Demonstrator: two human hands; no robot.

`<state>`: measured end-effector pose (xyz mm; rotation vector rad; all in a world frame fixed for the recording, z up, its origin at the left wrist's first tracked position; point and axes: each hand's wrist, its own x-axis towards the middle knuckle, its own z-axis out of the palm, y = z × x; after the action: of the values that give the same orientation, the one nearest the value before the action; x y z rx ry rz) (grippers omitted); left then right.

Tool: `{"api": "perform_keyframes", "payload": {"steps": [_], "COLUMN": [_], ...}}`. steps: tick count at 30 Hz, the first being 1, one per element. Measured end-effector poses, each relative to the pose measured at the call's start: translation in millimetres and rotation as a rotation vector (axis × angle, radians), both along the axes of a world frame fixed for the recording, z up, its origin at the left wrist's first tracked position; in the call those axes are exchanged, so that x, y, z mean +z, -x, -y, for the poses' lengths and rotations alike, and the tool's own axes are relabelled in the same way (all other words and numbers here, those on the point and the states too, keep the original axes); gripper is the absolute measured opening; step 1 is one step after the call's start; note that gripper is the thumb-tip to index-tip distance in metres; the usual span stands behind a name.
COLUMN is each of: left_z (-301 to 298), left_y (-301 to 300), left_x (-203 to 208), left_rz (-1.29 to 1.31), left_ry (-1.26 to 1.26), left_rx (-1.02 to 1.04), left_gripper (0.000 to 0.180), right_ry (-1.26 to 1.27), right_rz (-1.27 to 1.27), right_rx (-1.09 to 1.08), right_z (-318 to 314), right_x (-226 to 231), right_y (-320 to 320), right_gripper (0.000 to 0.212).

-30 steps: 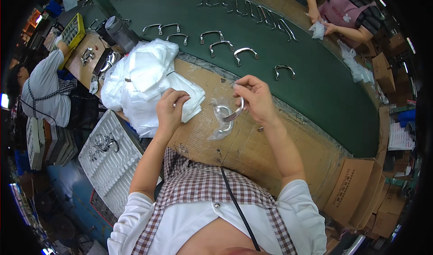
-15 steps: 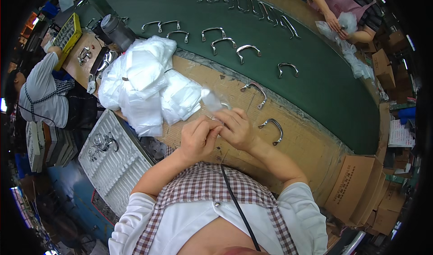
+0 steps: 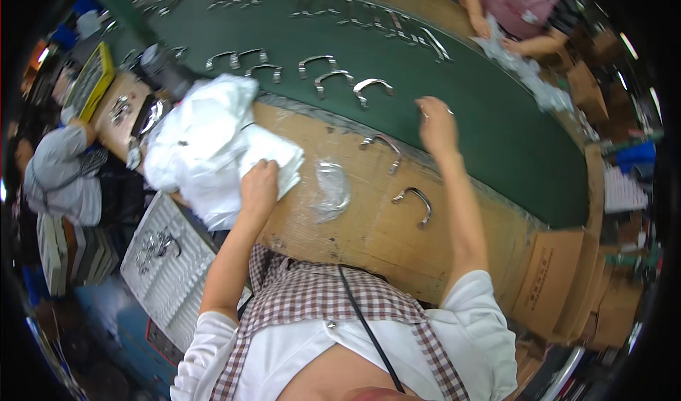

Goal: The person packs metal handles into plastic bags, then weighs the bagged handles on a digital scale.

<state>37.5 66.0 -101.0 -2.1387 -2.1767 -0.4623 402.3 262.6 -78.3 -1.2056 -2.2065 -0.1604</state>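
My left hand (image 3: pixel 260 186) is closed at the near edge of a stack of clear plastic bags (image 3: pixel 273 153), its fingers pinching the bags. Out over the green belt, my right hand (image 3: pixel 438 126) is closed around a curved chrome handle, of which only small shiny bits show past the fingers. Between my arms, a handle wrapped in a plastic bag (image 3: pixel 331 190) lies on the cardboard. Two bare curved handles rest to its right, one farther away (image 3: pixel 383 148) and one nearer (image 3: pixel 415 204).
The green belt (image 3: pixel 496 146) carries several more chrome handles (image 3: pixel 372 89). A heap of plastic bags (image 3: pixel 206 131) and a grey jar (image 3: pixel 163 68) stand at left. A white ridged tray (image 3: pixel 167 280) holds metal parts. An open carton (image 3: pixel 553 280) sits at right. Co-workers are far right and left.
My hands have parted: the left went to the bag stack, the right reached out to the handle on the belt. The bagged handle now lies on the cardboard, let go.
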Motion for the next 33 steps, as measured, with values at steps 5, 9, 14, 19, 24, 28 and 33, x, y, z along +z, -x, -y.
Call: {"api": "perform_keyframes", "payload": {"steps": [5, 9, 14, 19, 24, 28, 33], "left_z": [4.2, 4.2, 5.5, 11.8, 18.8, 17.0, 15.2], "left_y": [-5.0, 2.3, 4.4, -5.1, -11.9, -17.7, -32.5], "left_x": [10.9, 26.2, 47.1, 52.3, 56.2, 58.1, 68.5], "left_rz": [0.091, 0.249, 0.603, 0.717, 0.649, 0.478, 0.407], "left_ry": [-0.145, -0.317, -0.331, -0.297, -0.326, -0.399, -0.413], "left_rx": [0.054, 0.028, 0.051, 0.027, 0.004, -0.039, -0.193], "left_gripper": [0.008, 0.011, 0.004, 0.002, 0.004, 0.005, 0.011], "right_ry": [0.058, 0.189, 0.078, 0.207, 0.226, 0.379, 1.338], "right_rz": [0.221, 0.347, 0.191, 0.153, 0.222, -0.381, -1.182], "right_rx": [-0.090, -0.064, 0.032, -0.063, -0.089, 0.002, 0.385], "right_z": [6.9, 32.9, 54.7, 51.8, 59.1, 78.0, 112.6], "right_x": [-34.3, -24.7, -15.9, -29.3, -30.3, 30.9, 65.6], "right_y": [-63.3, -49.4, -19.6, -5.1, -8.0, 26.5, 103.6], "right_gripper": [0.042, 0.038, 0.029, 0.026, 0.021, 0.008, 0.011]}}
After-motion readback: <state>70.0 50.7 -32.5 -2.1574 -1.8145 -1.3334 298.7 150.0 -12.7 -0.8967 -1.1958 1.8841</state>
